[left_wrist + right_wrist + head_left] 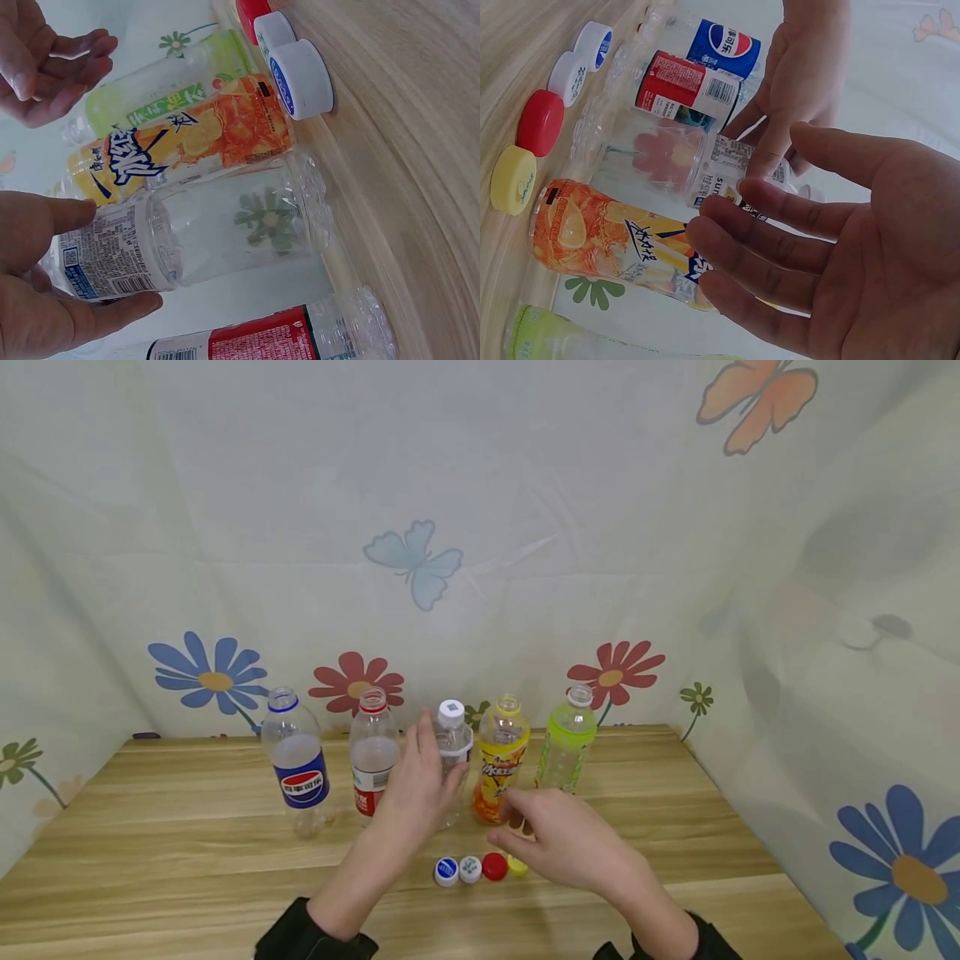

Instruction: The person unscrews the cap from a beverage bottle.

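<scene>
My left hand [417, 781] holds a clear plastic bottle [232, 217] around its labelled upper part, thumb on one side and fingers on the other. A white cap [451, 712] sits on this bottle, which stands mid-row. My right hand [573, 839] holds nothing; its fingers are loosely bent in front of the orange-labelled iced tea bottle [501, 760]. Close by that hand on the table lie a yellow cap [514, 180], a red cap [541, 122], a white cap [568, 78] and a blue-topped white cap [593, 46].
To the left stand an uncapped Pepsi bottle [300, 768] and an uncapped red-labelled bottle [372, 756]. An uncapped green bottle [567, 743] is at the right end. Behind the wooden table [187, 860] hangs a flowered cloth [525, 527].
</scene>
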`<action>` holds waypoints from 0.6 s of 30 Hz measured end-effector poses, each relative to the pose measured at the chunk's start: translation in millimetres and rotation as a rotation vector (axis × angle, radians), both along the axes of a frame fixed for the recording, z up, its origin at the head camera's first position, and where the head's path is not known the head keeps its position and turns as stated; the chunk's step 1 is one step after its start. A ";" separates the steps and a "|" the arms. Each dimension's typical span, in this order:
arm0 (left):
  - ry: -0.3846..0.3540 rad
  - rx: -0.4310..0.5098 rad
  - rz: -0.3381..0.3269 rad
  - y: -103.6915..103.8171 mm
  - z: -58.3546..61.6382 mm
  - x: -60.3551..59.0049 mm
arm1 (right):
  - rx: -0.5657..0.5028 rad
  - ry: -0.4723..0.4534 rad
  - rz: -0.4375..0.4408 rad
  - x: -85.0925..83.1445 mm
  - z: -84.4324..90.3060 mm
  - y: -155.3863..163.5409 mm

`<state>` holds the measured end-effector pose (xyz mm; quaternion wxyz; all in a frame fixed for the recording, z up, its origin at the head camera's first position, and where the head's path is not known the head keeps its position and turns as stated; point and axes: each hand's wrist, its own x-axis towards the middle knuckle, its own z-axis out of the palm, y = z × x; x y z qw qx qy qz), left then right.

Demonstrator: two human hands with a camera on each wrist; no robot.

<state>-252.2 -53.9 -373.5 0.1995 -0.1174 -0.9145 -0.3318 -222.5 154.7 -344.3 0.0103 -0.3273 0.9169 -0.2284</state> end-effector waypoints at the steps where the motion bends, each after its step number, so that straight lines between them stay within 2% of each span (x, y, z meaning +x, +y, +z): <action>1: 0.008 -0.003 -0.004 -0.1 0.2 1.1 | -0.001 0.000 0.000 -0.1 0.0 0.0; 13: 0.057 -0.016 -0.049 -3.8 6.4 25.1 | -0.038 0.001 -0.023 -0.1 1.7 -0.1; 18: 0.070 -0.025 -0.056 -4.9 7.4 34.2 | -0.076 0.057 -0.027 1.9 1.6 -0.8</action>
